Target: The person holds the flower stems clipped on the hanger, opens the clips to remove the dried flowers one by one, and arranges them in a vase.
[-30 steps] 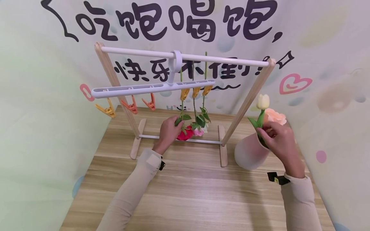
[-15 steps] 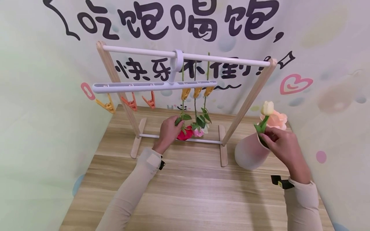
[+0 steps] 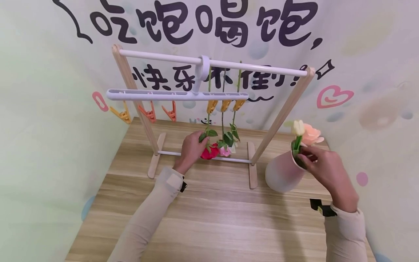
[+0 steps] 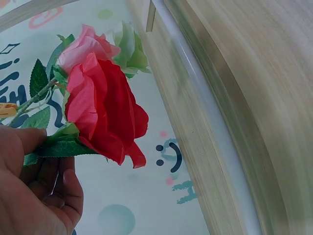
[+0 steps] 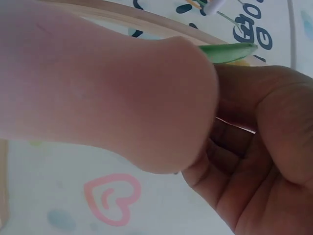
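Note:
With thumb and fingers my left hand (image 3: 192, 148) pinches a green leaf (image 4: 66, 146) just behind the bloom of a red rose (image 4: 106, 110). That rose hangs head down beside a pink rose (image 4: 85, 49) and a pale green-white rose (image 4: 129, 49). Yellow clips (image 3: 226, 105) grip the stems above. At the right, my right hand (image 3: 327, 169) pinches a white tulip (image 3: 298, 128) by its green stem and leaves at the mouth of a white-pink vase (image 3: 282, 176). A peach flower (image 3: 311, 134) stands behind it. In the right wrist view the vase (image 5: 107, 88) hides the fingertips.
A lavender clip hanger (image 3: 154, 95) hangs from the white top bar (image 3: 163, 57) of a wooden rack (image 3: 283, 116). Its left half carries one yellow and two orange clips (image 3: 148, 112). The rack stands on a wood-grain table (image 3: 212, 218) before a printed wall cloth.
My right hand has lowered the tulip, and its leaves have sunk into the vase mouth. The hanger has swung slightly. My left hand stays in place at the red rose.

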Available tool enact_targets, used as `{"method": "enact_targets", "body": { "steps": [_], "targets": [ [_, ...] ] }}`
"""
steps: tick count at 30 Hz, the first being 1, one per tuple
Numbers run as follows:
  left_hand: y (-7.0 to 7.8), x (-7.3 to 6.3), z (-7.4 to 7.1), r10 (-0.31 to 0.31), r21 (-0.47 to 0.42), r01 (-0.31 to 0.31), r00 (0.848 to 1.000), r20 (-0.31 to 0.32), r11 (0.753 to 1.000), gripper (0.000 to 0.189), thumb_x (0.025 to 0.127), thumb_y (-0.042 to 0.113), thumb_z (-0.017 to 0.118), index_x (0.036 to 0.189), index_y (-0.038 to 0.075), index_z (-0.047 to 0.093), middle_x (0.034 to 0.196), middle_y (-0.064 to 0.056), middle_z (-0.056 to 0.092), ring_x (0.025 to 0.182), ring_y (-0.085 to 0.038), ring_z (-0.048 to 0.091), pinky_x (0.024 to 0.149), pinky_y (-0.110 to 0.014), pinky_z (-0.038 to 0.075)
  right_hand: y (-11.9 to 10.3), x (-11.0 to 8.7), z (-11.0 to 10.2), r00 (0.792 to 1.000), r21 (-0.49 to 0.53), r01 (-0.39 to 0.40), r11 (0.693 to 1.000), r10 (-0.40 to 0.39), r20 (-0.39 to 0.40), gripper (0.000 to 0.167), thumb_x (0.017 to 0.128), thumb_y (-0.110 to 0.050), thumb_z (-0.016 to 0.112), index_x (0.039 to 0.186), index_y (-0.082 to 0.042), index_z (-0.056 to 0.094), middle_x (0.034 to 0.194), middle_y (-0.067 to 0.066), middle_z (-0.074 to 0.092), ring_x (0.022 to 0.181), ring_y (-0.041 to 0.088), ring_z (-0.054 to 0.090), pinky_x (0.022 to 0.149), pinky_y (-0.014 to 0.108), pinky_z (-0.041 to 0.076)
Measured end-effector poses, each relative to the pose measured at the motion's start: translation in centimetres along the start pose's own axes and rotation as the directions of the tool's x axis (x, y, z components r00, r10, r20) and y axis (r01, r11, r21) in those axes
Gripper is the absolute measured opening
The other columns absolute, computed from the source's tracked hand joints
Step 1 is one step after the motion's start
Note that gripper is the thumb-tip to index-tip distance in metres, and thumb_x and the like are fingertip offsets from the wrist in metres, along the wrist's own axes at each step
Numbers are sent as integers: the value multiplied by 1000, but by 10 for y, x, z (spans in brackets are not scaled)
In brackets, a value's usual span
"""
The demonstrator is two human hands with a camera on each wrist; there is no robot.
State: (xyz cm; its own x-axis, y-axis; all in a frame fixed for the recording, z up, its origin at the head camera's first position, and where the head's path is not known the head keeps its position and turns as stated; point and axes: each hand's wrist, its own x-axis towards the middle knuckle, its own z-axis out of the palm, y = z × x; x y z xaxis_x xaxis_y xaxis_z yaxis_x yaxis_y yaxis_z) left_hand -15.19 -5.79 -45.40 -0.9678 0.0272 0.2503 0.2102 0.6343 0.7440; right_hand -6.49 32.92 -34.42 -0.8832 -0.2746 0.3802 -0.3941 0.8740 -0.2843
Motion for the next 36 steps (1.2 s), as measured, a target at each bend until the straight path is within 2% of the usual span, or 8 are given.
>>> {"method": "enact_targets", "body": {
  "steps": [6,11,19,26,30,36],
  "targets": [
    [1,1,-1,-8,2,8,1000,4,1000,20,95,20,67,106,3,71,88,-9,71,67,-14,57,57,-28,44,-12,2,-7,991,8,56,998,-54,-123,20,76,2,79,94,-3,73,78,8,73,64,27,67,58,12,43],
    [3,0,-2,-9,-5,9,1000,0,1000,18,95,18,68,104,3,71,86,-9,71,66,-14,57,56,-28,43,-23,11,-9,978,-12,100,995,-100,-185,22,75,5,79,95,-1,74,78,9,73,65,24,67,63,9,44],
    [3,1,-1,7,8,-7,1000,12,1000,17,94,17,68,104,2,71,84,-9,70,66,-14,55,56,-29,42,-35,25,-11,969,-18,135,991,-135,-206,20,77,3,80,95,0,73,81,10,72,68,21,67,64,11,46],
    [2,0,0,4,24,-5,1000,12,1000,19,95,18,67,106,3,71,87,-9,71,66,-15,56,57,-29,43,-48,39,-10,956,20,170,985,-160,-246,18,79,0,78,95,-2,72,87,7,73,70,15,66,65,5,44],
    [2,0,0,5,25,-5,1000,11,1000,19,95,18,67,105,3,71,86,-9,71,64,-15,55,56,-30,42,-58,48,-9,950,16,196,980,-186,-251,17,80,0,77,97,-3,73,88,7,73,70,17,68,64,11,47],
    [1,-1,0,-6,27,6,1000,16,1000,20,95,19,67,106,3,71,88,-9,71,64,-14,55,57,-29,43,-72,61,-3,956,30,202,979,-191,-223,19,84,-4,74,102,-4,73,92,7,74,72,18,70,61,13,47]
  ]
}}
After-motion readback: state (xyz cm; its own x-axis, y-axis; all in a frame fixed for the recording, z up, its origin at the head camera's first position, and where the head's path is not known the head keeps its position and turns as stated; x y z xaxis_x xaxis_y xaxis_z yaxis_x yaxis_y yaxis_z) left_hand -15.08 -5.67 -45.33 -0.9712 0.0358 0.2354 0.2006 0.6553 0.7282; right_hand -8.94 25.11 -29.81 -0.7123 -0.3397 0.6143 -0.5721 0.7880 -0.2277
